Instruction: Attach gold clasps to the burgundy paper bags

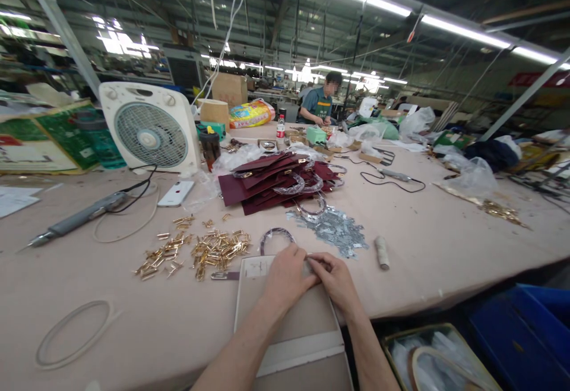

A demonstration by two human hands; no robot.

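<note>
A beige bag panel (pixel 303 319) with a pale strip across it lies in front of me, reaching over the table's near edge. A dark, plastic-wrapped loop handle (pixel 276 233) sticks out beyond its far edge, and a short strap with a gold metal end (pixel 225 276) juts out at its left. My left hand (pixel 288 273) is closed over the panel's far edge. Beside it, my right hand (pixel 333 279) pinches at the far right corner; my fingers hide what is between them. Gold metal fittings (pixel 220 249) lie to the left, thin grey metal plates (pixel 338 233) beyond the right hand.
Maroon bag pieces (pixel 276 180) are piled farther back. On the left are an electric screwdriver (pixel 84 217), a phone (pixel 176 194) and a box fan (pixel 149 126). A small roll (pixel 382 252) lies at right, with a blue bin (pixel 525 331) below. A co-worker (pixel 318 103) sits across the table.
</note>
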